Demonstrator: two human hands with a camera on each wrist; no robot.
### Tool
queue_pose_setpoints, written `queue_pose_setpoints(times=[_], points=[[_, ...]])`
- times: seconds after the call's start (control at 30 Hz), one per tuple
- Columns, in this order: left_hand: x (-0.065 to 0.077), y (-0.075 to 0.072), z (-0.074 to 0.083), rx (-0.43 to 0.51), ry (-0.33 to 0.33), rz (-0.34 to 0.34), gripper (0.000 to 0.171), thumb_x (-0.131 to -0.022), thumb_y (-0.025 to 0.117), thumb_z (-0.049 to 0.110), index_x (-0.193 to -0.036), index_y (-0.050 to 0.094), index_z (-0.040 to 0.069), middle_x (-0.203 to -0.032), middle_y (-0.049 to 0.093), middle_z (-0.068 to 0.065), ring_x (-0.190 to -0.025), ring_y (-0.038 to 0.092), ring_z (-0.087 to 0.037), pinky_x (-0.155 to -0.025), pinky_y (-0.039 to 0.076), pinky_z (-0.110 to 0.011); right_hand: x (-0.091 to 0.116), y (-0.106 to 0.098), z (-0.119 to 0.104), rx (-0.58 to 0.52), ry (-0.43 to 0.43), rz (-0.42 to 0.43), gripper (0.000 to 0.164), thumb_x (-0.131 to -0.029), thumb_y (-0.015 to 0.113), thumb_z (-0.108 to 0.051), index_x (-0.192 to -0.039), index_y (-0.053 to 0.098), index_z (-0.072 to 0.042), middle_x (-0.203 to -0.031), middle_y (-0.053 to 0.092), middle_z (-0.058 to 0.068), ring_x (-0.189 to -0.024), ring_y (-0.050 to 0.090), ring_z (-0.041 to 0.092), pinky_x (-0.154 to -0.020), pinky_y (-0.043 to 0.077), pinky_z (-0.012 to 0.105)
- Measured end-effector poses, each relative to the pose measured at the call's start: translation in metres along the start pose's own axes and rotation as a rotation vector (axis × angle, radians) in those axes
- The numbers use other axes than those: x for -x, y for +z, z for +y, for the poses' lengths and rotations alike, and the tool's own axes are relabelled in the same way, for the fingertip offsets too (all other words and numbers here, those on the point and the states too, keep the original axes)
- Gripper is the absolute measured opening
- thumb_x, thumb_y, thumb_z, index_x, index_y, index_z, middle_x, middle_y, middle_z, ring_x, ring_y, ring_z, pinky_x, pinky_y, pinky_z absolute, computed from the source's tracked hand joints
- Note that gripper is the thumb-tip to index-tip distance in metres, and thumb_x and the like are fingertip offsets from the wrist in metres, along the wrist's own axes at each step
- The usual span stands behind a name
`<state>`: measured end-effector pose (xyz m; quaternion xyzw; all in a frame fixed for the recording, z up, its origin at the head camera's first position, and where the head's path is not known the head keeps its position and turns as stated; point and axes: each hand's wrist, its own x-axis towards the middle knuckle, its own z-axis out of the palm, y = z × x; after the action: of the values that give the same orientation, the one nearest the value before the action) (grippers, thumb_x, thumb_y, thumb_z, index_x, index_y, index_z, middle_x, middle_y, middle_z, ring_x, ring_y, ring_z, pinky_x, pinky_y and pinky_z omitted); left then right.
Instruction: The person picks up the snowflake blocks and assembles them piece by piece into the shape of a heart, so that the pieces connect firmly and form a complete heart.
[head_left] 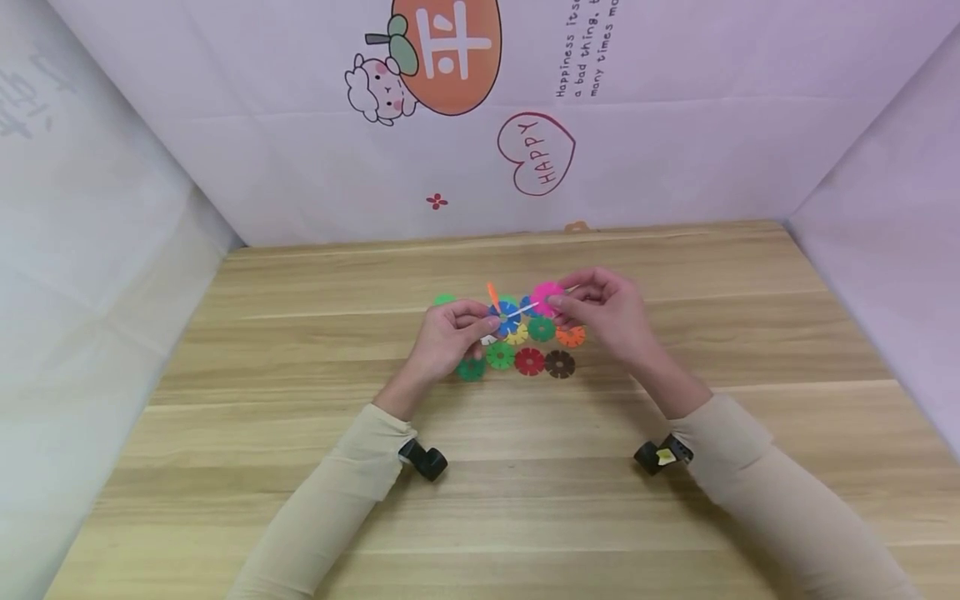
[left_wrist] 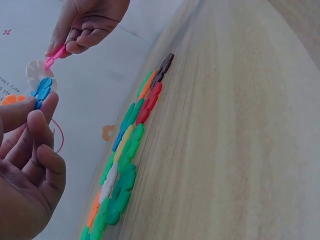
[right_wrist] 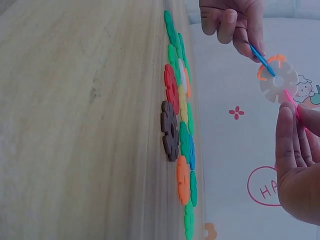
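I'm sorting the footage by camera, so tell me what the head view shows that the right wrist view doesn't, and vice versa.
Only the head view shows the beige sleeves, black wrist cameras and English text. Only the right wrist view shows the flat face of the white disc between the hands. Both show the left hand pinching the blue disc, the right hand pinching the pink disc, and the brown disc and red disc on the table.

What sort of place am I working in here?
Probably a small screened-off tabletop booth: a wood-grain table, white printed sheets on three sides, and colourful slotted discs laid out.
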<state>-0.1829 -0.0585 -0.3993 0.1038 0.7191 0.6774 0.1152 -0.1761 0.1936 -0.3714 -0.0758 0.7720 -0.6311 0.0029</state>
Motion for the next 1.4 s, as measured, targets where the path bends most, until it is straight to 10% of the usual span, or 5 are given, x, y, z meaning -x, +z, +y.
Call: queue_pose_setpoints(times=[1.4], points=[[0.003,0.004,0.006,0.04,-0.007,0.001,0.009,-0.1,0.069,0.003,-0.091,0.068,0.0,-0.077,0.076,0.0,-0.053,0.058,-0.01,-0.051,0.045,-0.02,-0.002,0.007,-0.006,-0.018,-0.059,-0.013,0.023,-0.098,0.073,-0.005,-0.117,0.066,0.005,-0.086,0.075,-0.001,-0.071,0.071,0.012,-0.07,0.063,0.028]])
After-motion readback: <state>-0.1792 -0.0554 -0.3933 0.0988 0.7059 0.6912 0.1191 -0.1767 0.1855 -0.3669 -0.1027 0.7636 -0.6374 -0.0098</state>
